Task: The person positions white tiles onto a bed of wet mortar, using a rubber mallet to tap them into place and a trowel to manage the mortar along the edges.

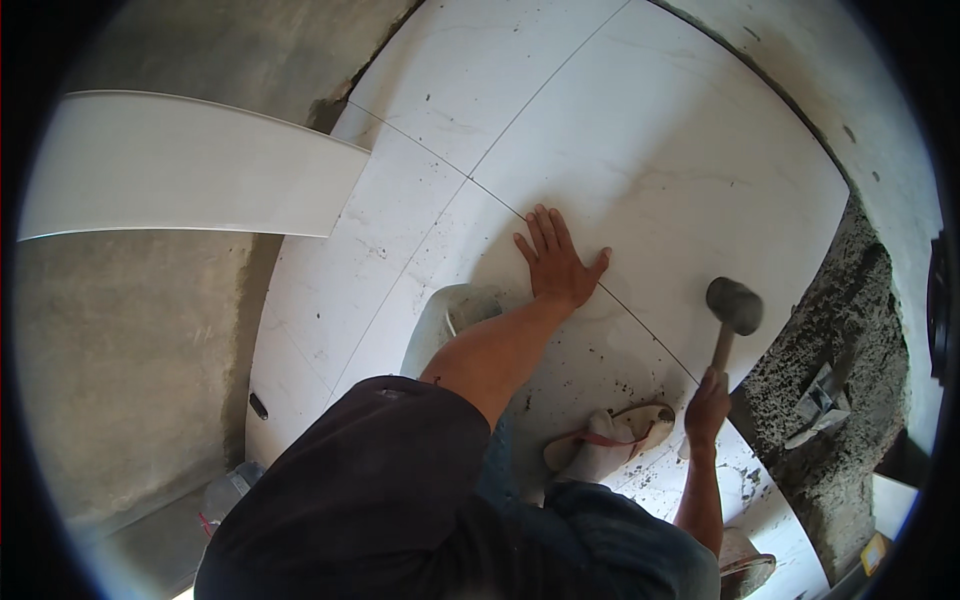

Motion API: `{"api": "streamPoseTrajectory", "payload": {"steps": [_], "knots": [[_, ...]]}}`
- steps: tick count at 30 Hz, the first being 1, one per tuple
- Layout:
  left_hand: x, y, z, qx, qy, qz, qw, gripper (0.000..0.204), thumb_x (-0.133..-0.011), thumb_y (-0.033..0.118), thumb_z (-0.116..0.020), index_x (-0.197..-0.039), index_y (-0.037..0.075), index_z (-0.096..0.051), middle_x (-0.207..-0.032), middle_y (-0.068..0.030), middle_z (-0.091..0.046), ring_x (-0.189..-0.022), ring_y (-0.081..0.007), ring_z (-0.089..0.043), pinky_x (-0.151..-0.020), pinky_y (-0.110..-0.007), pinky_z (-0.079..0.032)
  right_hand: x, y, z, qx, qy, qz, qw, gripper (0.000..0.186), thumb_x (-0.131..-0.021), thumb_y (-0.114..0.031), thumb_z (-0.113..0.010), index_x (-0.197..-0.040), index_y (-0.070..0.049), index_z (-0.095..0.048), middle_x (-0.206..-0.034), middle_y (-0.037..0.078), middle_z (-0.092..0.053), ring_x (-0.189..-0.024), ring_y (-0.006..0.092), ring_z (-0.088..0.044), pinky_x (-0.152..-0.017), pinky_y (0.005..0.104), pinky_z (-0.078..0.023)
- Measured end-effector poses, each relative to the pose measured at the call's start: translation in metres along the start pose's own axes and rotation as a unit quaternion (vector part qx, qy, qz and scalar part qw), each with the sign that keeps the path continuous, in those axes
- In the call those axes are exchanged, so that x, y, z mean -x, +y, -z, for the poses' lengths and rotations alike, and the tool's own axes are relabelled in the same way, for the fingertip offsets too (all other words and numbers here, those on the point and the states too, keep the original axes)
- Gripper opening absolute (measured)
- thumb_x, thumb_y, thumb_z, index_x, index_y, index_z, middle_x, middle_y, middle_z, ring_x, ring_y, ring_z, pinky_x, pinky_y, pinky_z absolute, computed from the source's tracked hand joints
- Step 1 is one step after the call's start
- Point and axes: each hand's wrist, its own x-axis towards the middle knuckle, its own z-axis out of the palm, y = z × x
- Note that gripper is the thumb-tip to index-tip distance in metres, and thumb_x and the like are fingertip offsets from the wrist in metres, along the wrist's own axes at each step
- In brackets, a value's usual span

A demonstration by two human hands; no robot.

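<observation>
So, far on the left, a long white board (190,165) sticks out over the bare gray floor (150,310), and its right end reaches the white tiles. Lower down, a small black thing (258,406) lies near the edge of the tiles, too small for me to name. Under it is a clear plastic thing (228,492), partly hidden by the dark shirt (360,480).

Next comes the left hand (562,270). It is flat, with the fingers spread wide, and it holds nothing. It rests over the thin line between two tiles. Up and to the right of it is the big tile (690,150), the one being worked on, I think. It sits next to the other tiles, and its right side comes up near the wall (890,180).

Below, a foot wears a sandal (655,425). To the right, the right hand (707,408) is wrapped tight around the wooden handle of a hammer (735,305). Its fat dark head is over the big tile, near the low right edge. I can't tell if it touches.

Past that edge is lumpy gray cement (800,370), with a metal tool (822,405) lying on it.

To me, this looks like the tapping step, to make the tile sit flat. The next move seems to need soft, even taps, while the left hand feels if the line is smooth. A hard knock at the edge could crack it.
</observation>
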Motion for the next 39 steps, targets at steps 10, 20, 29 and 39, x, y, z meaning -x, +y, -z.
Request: {"api": "streamPoseTrajectory", "payload": {"steps": [10,20,29,39], "knots": [[0.005,-0.002,0.007,-0.015,-0.021,0.025,0.999,0.107,-0.084,0.071,-0.037,-0.147,-0.008,-0.001,-0.155,-0.0257,0.001,-0.144,-0.0396,0.006,-0.11,-0.064,0.001,-0.02,0.019,0.007,-0.1,0.032,-0.047,0.993,0.045,-0.1,-0.035,-0.035,-0.085,0.003,-0.052,-0.067,0.02,-0.055,-0.062,0.0393,-0.056,-0.061,0.0456,-0.043],[0.0,0.008,0.006,-0.014,-0.016,0.013,1.0,0.107,-0.084,0.071,-0.037,-0.147,-0.008,-0.002,-0.155,-0.026,0.001,-0.144,-0.0398,0.007,-0.109,-0.065,0.001,-0.042,0.052,0.019,-0.038,-0.015,0.073,0.996,0.05,-0.101,-0.044,-0.034,-0.074,-0.003,-0.044,-0.054,0.008,-0.04,-0.043,0.0212,-0.045,-0.043,0.037,-0.038],[-0.002,-0.007,0.011,-0.024,-0.027,0.033,0.999,0.106,-0.084,0.071,-0.037,-0.147,-0.008,-0.004,-0.155,-0.0253,0.0,-0.144,-0.0385,0.005,-0.109,-0.065,0.0,-0.036,-0.034,0.035,-0.149,-0.027,-0.112,0.982,0.052,-0.102,-0.038,-0.031,-0.073,0.003,-0.045,-0.055,0.015,-0.042,-0.053,0.032,-0.046,-0.057,0.0468,-0.038],[0.001,0.002,0.005,-0.006,-0.009,0.016,1.0,0.107,-0.084,0.07,-0.039,-0.146,-0.009,-0.004,-0.155,-0.0255,-0.001,-0.144,-0.0385,0.004,-0.109,-0.065,0.0,-0.074,0.035,0.014,0.16,0.173,0.259,0.937,0.056,-0.101,-0.05,-0.032,-0.074,-0.002,-0.043,-0.055,0.006,-0.039,-0.048,0.0177,-0.046,-0.045,0.0383,-0.039]]}}
